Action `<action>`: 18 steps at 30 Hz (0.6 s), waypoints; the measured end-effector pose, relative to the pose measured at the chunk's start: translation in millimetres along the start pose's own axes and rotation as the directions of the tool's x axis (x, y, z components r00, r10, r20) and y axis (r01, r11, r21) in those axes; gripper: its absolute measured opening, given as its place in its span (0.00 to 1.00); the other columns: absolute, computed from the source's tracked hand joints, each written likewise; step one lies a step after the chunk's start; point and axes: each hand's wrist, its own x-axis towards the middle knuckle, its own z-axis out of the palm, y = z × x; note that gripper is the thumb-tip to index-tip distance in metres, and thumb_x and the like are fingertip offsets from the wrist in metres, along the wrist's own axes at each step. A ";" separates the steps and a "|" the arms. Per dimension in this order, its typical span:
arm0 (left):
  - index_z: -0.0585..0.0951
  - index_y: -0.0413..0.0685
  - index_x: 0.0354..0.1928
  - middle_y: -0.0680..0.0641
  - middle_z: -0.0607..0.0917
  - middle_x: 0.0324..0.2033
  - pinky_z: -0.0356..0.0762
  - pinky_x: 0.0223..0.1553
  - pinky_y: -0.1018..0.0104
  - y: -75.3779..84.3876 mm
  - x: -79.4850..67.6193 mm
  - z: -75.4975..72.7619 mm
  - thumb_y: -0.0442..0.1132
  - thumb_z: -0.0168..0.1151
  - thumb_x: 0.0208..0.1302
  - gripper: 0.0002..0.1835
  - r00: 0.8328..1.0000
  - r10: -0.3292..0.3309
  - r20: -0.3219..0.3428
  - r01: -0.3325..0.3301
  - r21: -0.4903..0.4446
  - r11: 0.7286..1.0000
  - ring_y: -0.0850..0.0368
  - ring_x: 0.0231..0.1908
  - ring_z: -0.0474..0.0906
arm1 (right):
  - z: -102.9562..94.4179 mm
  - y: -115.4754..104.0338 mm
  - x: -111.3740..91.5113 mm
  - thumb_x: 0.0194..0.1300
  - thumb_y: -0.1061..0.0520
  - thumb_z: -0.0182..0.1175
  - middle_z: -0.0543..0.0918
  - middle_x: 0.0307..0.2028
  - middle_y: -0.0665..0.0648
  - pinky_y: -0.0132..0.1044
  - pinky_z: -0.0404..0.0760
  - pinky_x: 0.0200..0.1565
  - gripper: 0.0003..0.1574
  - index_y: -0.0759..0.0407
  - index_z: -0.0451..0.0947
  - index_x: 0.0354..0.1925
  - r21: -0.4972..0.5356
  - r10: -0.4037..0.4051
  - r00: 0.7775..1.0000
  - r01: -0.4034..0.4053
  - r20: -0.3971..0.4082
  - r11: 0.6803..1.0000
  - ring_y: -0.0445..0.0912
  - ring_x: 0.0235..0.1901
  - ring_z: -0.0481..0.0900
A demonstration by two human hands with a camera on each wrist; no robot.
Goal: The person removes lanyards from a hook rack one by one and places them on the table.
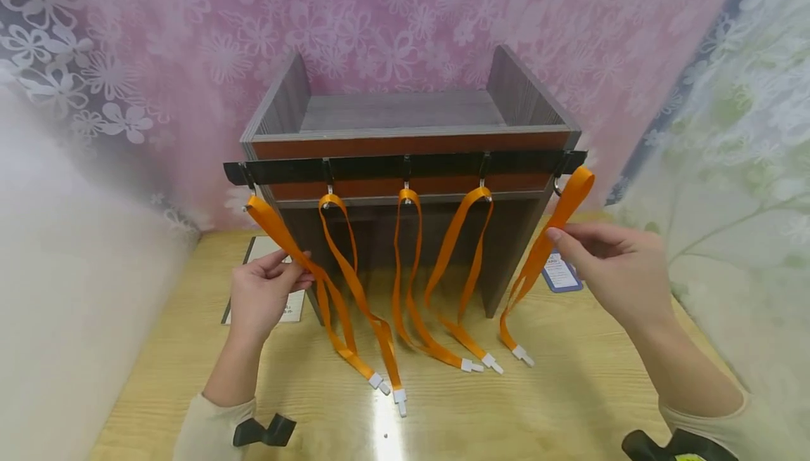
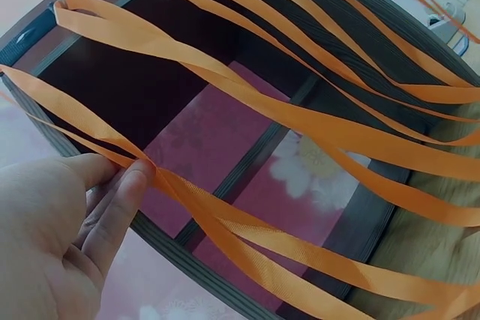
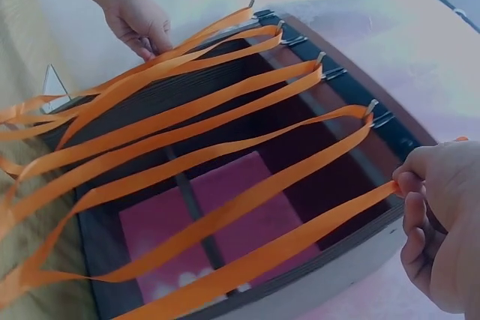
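Several orange lanyards with white clips hang in a row from metal hooks on a black rail (image 1: 405, 167). My left hand (image 1: 262, 292) pinches the leftmost lanyard (image 1: 278, 230) between thumb and fingers, below its hook; its loop reaches up to that hook. At the other end, my right hand (image 1: 616, 271) pinches the rightmost lanyard (image 1: 538, 254) near its top. That loop's upper end stands beside the right end hook (image 1: 557, 185); whether it is on the hook I cannot tell. Between the hands, the middle lanyards (image 1: 411, 292) hang untouched, their clips lying on the table.
The rail runs along the front of a grey wooden rack (image 1: 405, 111) with raised sides, standing on a wood-grain table (image 1: 455, 419). A blue-framed card (image 1: 561, 273) lies at the right, and a white booklet (image 1: 294, 306) lies behind the left hand. Flowered wall covering (image 1: 392, 18) is close behind.
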 end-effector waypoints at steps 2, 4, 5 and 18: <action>0.83 0.38 0.57 0.60 0.90 0.26 0.90 0.37 0.66 -1.2 -3.6 -1.1 0.41 0.65 0.69 0.19 1.000 -0.014 -0.007 0.014 0.005 1.000 0.62 0.28 0.89 | -4.9 -4.0 -1.8 0.61 0.62 0.71 0.86 0.25 0.35 0.23 0.75 0.19 0.04 0.62 0.89 0.35 -0.016 0.018 1.000 -0.018 0.007 1.000 0.34 0.19 0.77; 0.83 0.38 0.56 0.60 0.90 0.25 0.90 0.37 0.65 -1.5 -5.5 -1.4 0.41 0.65 0.68 0.19 1.000 -0.014 -0.015 0.014 -0.002 1.000 0.62 0.28 0.89 | -11.5 -8.0 -2.8 0.60 0.62 0.71 0.87 0.25 0.34 0.23 0.75 0.19 0.03 0.60 0.90 0.34 -0.023 0.041 0.999 -0.041 0.001 0.999 0.33 0.19 0.78; 0.83 0.37 0.56 0.60 0.90 0.26 0.90 0.37 0.64 -1.4 -5.6 -1.3 0.41 0.65 0.68 0.19 1.000 -0.008 -0.017 0.008 -0.003 1.000 0.62 0.28 0.89 | -15.4 -9.8 -2.8 0.59 0.64 0.72 0.86 0.24 0.35 0.23 0.74 0.18 0.03 0.60 0.90 0.34 -0.020 0.044 0.999 -0.044 -0.008 0.999 0.33 0.19 0.77; 0.85 0.36 0.52 0.59 0.89 0.24 0.90 0.37 0.65 2.5 -1.6 -1.5 0.41 0.66 0.68 0.18 1.000 -0.013 -0.005 0.013 0.030 0.999 0.61 0.28 0.89 | -75.4 -17.4 18.4 0.59 0.74 0.65 0.82 0.17 0.43 0.34 0.50 0.11 0.11 0.61 0.89 0.32 0.164 -0.039 0.988 0.065 -0.151 0.984 0.38 0.14 0.67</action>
